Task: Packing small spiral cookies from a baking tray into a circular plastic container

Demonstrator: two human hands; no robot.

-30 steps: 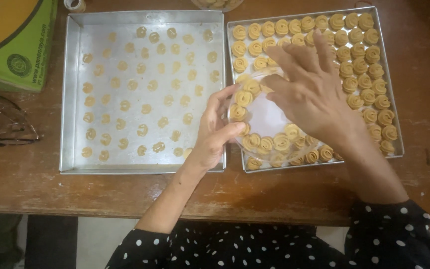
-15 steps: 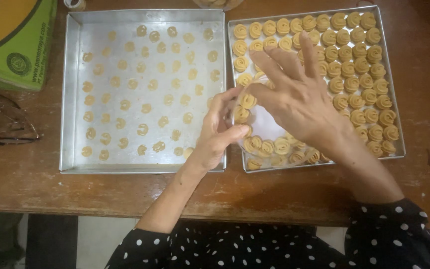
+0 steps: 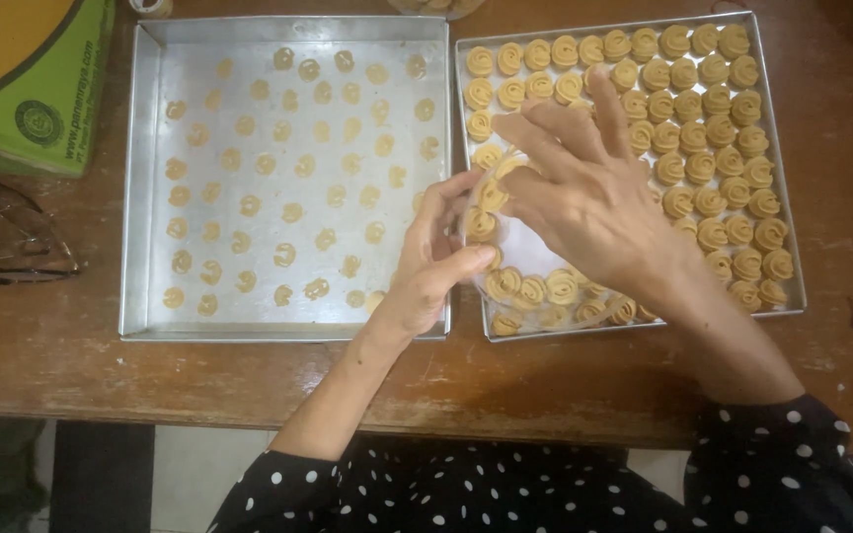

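Observation:
My left hand (image 3: 425, 268) grips the near-left rim of a clear round plastic container (image 3: 527, 253), holding it over the right metal tray (image 3: 784, 197). Swirl-shaped golden cookies (image 3: 530, 289) line the container's inner edge, and its pale middle is bare. My right hand (image 3: 589, 202) reaches in from above, fingers spread, with the fingertips at the cookies on the container's far-left side. Whether those fingers pinch a cookie is hidden. The right tray carries rows of the same cookies (image 3: 713, 128).
The left metal tray (image 3: 135, 197) holds only rows of small baked-on marks. A green and yellow cardboard box (image 3: 22, 79) lies at the far left, with crumpled clear plastic (image 3: 2, 237) below it. The wooden table (image 3: 545, 385) ends at its front edge near me.
My right hand has come from over the tray's cookies down and left into the container, then edged slightly up. My left hand and the container have barely moved.

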